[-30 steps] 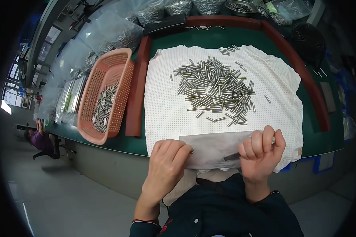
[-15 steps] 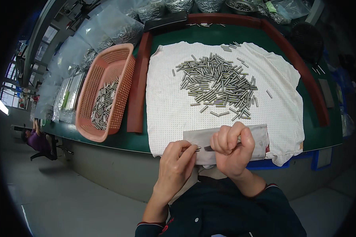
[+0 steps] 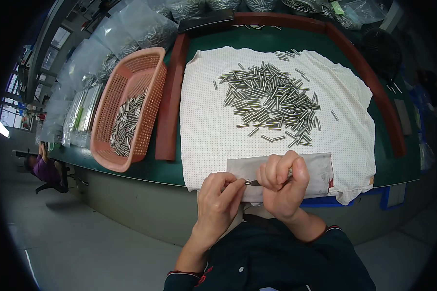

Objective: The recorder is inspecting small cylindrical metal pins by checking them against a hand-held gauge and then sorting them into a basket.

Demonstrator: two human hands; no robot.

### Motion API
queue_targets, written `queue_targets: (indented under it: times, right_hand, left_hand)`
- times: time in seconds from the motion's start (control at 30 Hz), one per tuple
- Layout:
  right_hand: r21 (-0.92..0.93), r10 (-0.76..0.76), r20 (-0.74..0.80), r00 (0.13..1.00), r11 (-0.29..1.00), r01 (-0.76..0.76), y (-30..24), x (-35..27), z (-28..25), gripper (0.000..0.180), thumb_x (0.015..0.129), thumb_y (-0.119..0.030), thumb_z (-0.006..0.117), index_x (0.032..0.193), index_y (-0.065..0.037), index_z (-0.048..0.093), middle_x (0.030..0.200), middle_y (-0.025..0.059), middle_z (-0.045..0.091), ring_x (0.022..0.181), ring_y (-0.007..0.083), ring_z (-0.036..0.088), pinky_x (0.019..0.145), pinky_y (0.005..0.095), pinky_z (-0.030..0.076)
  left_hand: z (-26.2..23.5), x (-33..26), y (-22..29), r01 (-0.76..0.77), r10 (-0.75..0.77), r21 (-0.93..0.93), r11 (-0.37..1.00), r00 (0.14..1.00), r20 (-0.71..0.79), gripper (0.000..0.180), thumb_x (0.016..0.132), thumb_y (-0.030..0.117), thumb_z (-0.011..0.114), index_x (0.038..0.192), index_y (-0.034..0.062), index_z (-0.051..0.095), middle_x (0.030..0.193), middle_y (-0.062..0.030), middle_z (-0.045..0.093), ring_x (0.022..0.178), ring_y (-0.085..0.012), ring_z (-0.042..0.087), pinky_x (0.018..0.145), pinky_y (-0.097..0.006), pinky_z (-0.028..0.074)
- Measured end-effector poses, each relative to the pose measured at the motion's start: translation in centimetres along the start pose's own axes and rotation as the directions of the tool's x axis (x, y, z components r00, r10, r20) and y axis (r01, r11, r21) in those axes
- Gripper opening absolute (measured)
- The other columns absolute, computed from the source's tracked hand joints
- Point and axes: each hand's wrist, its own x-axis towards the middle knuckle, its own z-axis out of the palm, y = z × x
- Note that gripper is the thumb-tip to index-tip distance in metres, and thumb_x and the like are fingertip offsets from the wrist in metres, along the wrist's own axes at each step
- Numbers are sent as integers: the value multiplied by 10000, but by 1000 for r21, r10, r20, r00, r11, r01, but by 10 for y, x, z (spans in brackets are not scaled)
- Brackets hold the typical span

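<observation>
"Silver metal, that small cylindrical pin [image 3: 247, 182]: where is it?"

"Low in the middle of the frame. My left hand [image 3: 218, 196] pinches it between thumb and fingers, one end poking out toward the right."

"And your right hand [image 3: 284, 186]?"

"Fingers curled tight round a slim dark tool [image 3: 256, 183], its tip right by the pin's bare end. Whether they touch, I can't tell."

"How does the pin handle?"

"Light, I'd guess, stiff and hard to break, but smooth enough to slip or roll. I'd hold it by its sides near one end, leaving the other free."

"What's beneath?"

"A flat grey sheet [image 3: 318, 172] below my hands, then a soft white dotted cloth [image 3: 204, 126] bearing a heap of silver pins [image 3: 272, 102], upper centre. Green tabletop [image 3: 393, 169] shows at right; a perforated pink plastic basket [image 3: 150, 116] stands left with more pins."

"The room?"

"Grey floor [image 3: 116, 242] lower left, a seated person in purple [image 3: 46, 167] at far left, clear plastic bags [image 3: 114, 36] upper left."
</observation>
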Motion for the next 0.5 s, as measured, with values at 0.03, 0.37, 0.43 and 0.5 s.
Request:
queue_targets:
  times: [0.03, 0.37, 0.43, 0.5]
  right_hand:
    - [0, 1, 1, 1000, 1000, -1, 0, 0, 1, 352, 910, -271, 294, 635, -59, 348, 487, 4, 296, 429, 73, 217, 416, 237, 211]
    - [-335, -108, 109, 988, 932, 139, 10, -7, 12, 407, 919, -368, 297, 639, -75, 331, 501, -1, 290, 421, 82, 208, 420, 246, 210]
    - [-412, -125, 141, 982, 894, 173, 12, -7, 16, 414, 917, -378, 308, 640, -71, 331, 502, 0, 287, 423, 85, 208, 419, 250, 208]
    - [-535, -170, 219, 961, 802, 264, 14, -7, 18, 422, 914, -387, 308, 636, -71, 329, 502, 0, 284, 425, 90, 206, 418, 252, 203]
  left_hand:
    - [-1, 0, 1, 9, -9, -9, 1000, 1000, -5, 203, 602, -43, 661, 782, 32, 603, 709, -57, 517, 637, -204, 501, 513, -292, 405]
    - [-5, 3, -1, 45, -40, -85, 995, 998, 54, 193, 600, -48, 628, 782, 16, 606, 657, -70, 472, 600, -230, 470, 497, -321, 380]
    - [-8, 6, -2, 52, -45, -99, 994, 997, 67, 199, 594, -52, 625, 781, 15, 606, 653, -71, 467, 596, -232, 467, 498, -323, 379]
    - [-9, 7, 0, 55, -46, -114, 992, 996, 77, 205, 589, -56, 621, 780, 14, 605, 648, -73, 461, 592, -235, 463, 499, -326, 378]
